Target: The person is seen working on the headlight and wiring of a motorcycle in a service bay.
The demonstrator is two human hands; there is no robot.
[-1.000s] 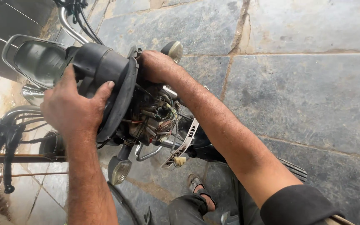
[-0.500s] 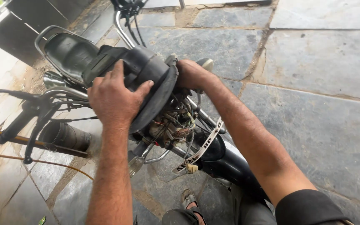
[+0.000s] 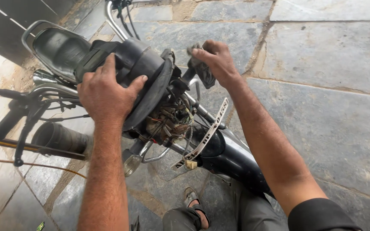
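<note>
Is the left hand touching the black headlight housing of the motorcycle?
Touching. The head view shows the left hand spread flat on the black headlight housing, fingers and thumb wrapped over its curved top.

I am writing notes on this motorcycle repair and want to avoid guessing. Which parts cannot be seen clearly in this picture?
- Head view: what the right hand holds is a dark piece; its fingers hide its shape.
- Head view: where the tangled wires connect is hidden under the black headlight cover held by the left hand.
- Head view: the handlebar is cut off by the left edge.
</note>
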